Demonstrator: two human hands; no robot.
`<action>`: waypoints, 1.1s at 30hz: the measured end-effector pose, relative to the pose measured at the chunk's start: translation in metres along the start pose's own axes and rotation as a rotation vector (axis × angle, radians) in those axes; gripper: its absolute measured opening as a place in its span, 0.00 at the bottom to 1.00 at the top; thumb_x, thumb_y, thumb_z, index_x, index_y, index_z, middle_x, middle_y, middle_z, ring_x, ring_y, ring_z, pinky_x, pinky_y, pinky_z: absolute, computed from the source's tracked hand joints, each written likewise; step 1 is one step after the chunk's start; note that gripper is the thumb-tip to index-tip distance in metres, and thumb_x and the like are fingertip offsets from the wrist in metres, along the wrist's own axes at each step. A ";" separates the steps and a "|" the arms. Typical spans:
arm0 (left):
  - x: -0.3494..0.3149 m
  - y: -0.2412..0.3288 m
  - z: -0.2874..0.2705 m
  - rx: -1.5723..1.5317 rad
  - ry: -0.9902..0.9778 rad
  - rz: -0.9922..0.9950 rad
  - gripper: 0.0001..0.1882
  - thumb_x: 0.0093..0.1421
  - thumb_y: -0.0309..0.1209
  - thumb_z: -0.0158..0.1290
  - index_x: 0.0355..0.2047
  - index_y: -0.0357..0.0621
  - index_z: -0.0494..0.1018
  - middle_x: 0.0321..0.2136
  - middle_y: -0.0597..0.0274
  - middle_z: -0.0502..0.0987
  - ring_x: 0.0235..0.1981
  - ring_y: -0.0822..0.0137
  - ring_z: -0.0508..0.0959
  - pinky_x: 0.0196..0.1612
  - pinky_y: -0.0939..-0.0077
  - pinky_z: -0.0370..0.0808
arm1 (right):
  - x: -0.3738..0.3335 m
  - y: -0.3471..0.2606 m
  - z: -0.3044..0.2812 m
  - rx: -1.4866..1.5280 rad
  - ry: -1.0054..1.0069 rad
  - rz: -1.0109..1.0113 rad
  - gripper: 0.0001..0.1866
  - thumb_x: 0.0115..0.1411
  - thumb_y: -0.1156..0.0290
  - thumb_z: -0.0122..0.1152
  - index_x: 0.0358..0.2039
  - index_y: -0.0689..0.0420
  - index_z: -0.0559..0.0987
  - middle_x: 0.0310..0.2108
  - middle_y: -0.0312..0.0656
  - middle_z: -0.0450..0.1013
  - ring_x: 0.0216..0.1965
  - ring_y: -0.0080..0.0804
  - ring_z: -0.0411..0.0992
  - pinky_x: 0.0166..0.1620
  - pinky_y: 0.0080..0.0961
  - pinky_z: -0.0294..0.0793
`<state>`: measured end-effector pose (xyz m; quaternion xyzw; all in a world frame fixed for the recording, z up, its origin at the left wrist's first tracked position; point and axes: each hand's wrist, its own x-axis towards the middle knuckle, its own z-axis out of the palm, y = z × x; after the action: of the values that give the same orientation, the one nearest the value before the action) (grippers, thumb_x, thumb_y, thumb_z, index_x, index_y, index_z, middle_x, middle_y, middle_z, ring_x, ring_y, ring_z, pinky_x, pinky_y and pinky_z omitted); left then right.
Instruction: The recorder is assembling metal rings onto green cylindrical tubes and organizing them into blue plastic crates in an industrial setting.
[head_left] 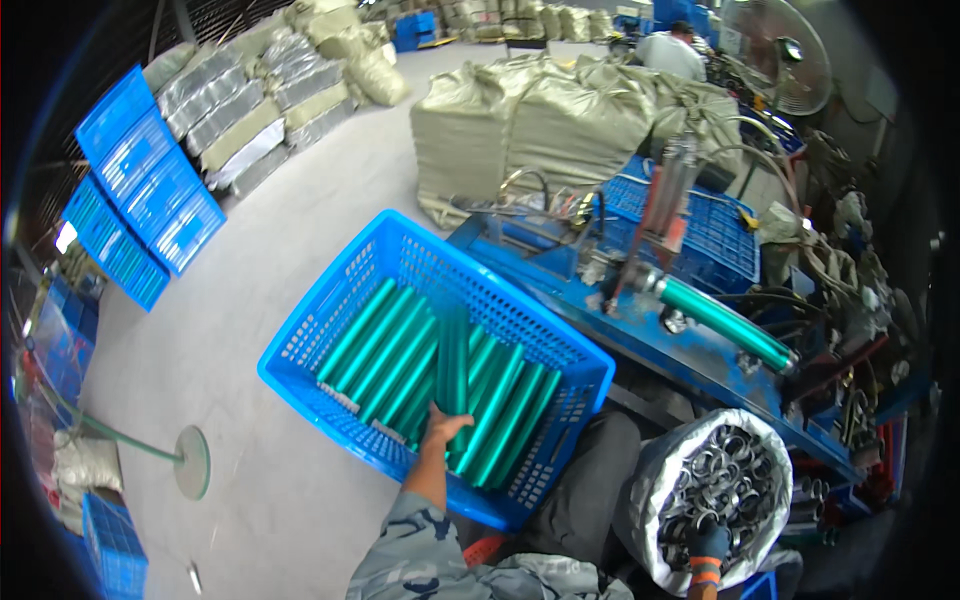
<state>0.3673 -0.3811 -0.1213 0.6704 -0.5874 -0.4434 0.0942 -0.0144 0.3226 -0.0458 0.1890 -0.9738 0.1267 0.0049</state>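
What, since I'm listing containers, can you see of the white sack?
The white sack looks like creased plastic, its round mouth wide open. It stands at the lower right, beside the blue bench and a dark-clad leg; whether it touches either is unclear. Loose silvery rings, metal by their look, fill much of it. The right hand, in a dark glove with an orange cuff, reaches among them.

Noted blue crates (152, 172) stacked on grey floor (255, 290) at left, near piled grey and tan bundles (245, 110). Logged big olive sacks (545, 130) at upper centre, a co-worker (672, 57) in a light top beyond, and a large round fan (785, 65) at upper right. Also marked a round-based stand (192, 463) at lower left, and below it another blue crate (113, 548) near the view's edge.
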 end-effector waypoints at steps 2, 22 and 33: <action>-0.034 0.006 0.033 -0.176 -0.052 0.128 0.81 0.40 0.40 0.82 0.86 0.31 0.42 0.75 0.30 0.70 0.74 0.40 0.75 0.76 0.54 0.74 | -0.014 0.013 -0.007 0.103 0.112 -0.035 0.18 0.53 0.60 0.78 0.39 0.58 0.91 0.36 0.59 0.85 0.40 0.66 0.84 0.47 0.57 0.84; -0.498 0.269 0.224 0.892 -0.479 1.620 0.69 0.42 0.45 0.74 0.85 0.49 0.57 0.60 0.32 0.73 0.62 0.33 0.75 0.66 0.38 0.71 | -0.076 0.028 -0.070 0.336 0.279 0.064 0.17 0.49 0.56 0.78 0.33 0.55 0.89 0.48 0.54 0.84 0.47 0.60 0.84 0.54 0.57 0.83; -0.524 0.229 0.346 0.839 -0.404 2.022 0.45 0.57 0.27 0.67 0.77 0.46 0.70 0.78 0.30 0.62 0.81 0.32 0.61 0.77 0.23 0.61 | -0.062 0.046 -0.074 0.186 -0.055 0.051 0.22 0.58 0.42 0.75 0.34 0.49 0.93 0.38 0.52 0.87 0.41 0.58 0.86 0.50 0.54 0.85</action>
<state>0.0054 0.1452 0.0771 -0.2227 -0.9711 -0.0298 0.0808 0.0228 0.4052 0.0111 0.1672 -0.9621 0.2113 -0.0428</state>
